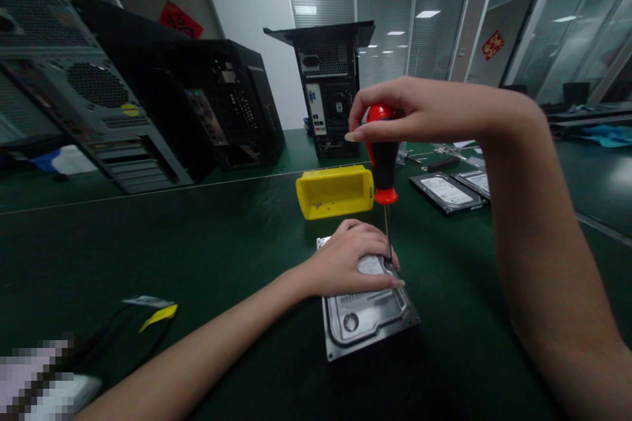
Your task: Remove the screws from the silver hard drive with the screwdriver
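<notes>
A silver hard drive (368,319) lies flat on the dark green table (222,243) in front of me. My left hand (353,256) rests on its far half, fingers pressed down and stretched across the lid. My right hand (412,108) is closed round the top of a red and black screwdriver (384,164). The screwdriver stands upright, its shaft reaching down to the drive's far right corner beside my left fingertips.
A yellow plastic bin (336,192) lies just behind the drive. Two more hard drives (447,192) sit at the right. Several open computer cases (330,89) stand along the back and left. A black cable with a yellow tag (158,316) lies at the near left.
</notes>
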The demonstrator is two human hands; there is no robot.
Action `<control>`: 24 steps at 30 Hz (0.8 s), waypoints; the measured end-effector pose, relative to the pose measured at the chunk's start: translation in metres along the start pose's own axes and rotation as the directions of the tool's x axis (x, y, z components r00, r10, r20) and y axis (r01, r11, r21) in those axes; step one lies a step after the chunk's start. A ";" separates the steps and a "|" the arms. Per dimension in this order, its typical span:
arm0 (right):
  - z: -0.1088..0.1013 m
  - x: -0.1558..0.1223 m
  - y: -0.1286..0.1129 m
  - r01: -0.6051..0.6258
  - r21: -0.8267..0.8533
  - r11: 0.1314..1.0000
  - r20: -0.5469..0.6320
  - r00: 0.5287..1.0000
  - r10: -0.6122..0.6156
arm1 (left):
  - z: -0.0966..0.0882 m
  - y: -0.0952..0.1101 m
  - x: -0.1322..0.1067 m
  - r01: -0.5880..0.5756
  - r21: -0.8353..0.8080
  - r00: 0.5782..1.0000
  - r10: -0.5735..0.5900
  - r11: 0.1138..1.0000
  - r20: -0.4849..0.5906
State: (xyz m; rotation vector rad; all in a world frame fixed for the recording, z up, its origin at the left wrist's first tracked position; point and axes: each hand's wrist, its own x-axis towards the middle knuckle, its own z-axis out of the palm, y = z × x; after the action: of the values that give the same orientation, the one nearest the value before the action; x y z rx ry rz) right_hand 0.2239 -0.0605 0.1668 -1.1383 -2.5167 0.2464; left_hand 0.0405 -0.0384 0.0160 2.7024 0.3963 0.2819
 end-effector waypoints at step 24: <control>0.003 0.003 -0.002 -0.126 -0.101 0.987 -0.060 0.991 0.120 | -0.001 0.000 -0.002 -0.007 0.016 1.000 0.007 1.000 0.008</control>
State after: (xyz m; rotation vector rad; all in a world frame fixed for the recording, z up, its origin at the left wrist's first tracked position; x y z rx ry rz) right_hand 0.2194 -0.0601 0.1657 -1.3257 -2.4407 0.1152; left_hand 0.0380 -0.0391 0.0168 2.7202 0.3881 0.2714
